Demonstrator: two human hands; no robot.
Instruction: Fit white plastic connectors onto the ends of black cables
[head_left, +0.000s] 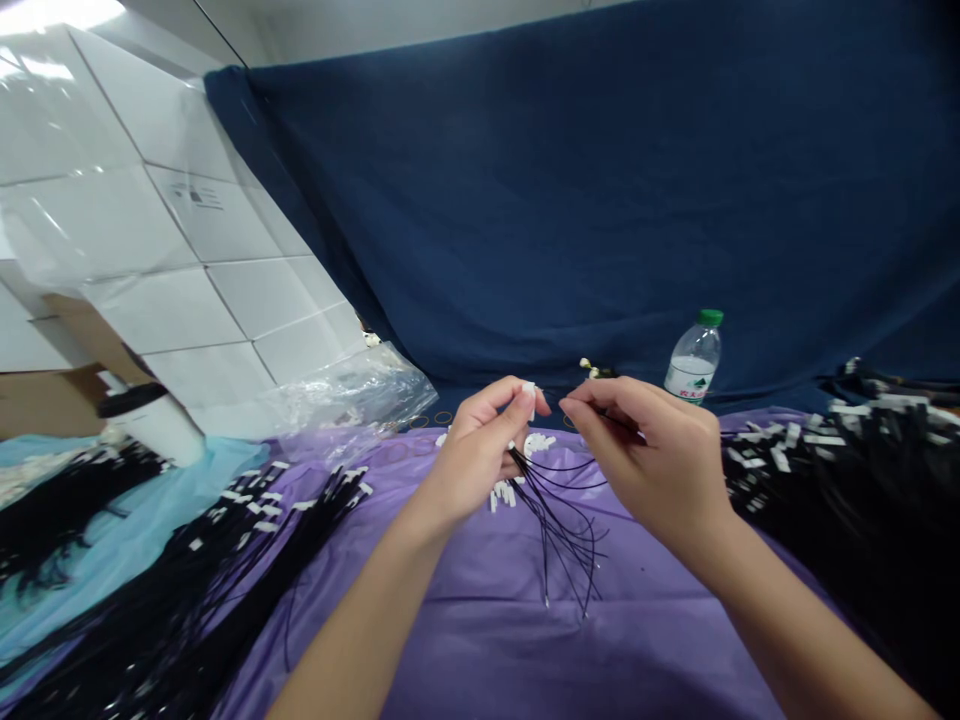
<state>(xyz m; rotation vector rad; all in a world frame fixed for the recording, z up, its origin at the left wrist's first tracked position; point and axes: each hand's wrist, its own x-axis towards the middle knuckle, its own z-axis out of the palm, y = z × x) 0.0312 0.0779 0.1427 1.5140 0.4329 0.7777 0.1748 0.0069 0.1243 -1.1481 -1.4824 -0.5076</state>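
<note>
White plastic connector (529,396) at mid-frame, pinched in the left hand (480,440), black wires (559,535) drooping below it. Just right, the right hand (664,440) is curled; whether it clamps a wire, I cannot tell.

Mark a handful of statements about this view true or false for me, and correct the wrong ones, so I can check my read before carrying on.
1. The left hand holds a small white piece at its fingertips. True.
2. A clear bottle with a green cap stands beyond the right hand. True.
3. The right hand lies flat on the purple cloth. False: it is raised above it, with the fingers curled.
4. Loose black wires fan out below the left hand. True.
5. The white cup is at the picture's right edge. False: it is at the left.
6. The curtain at the back is red. False: it is dark blue.
</note>
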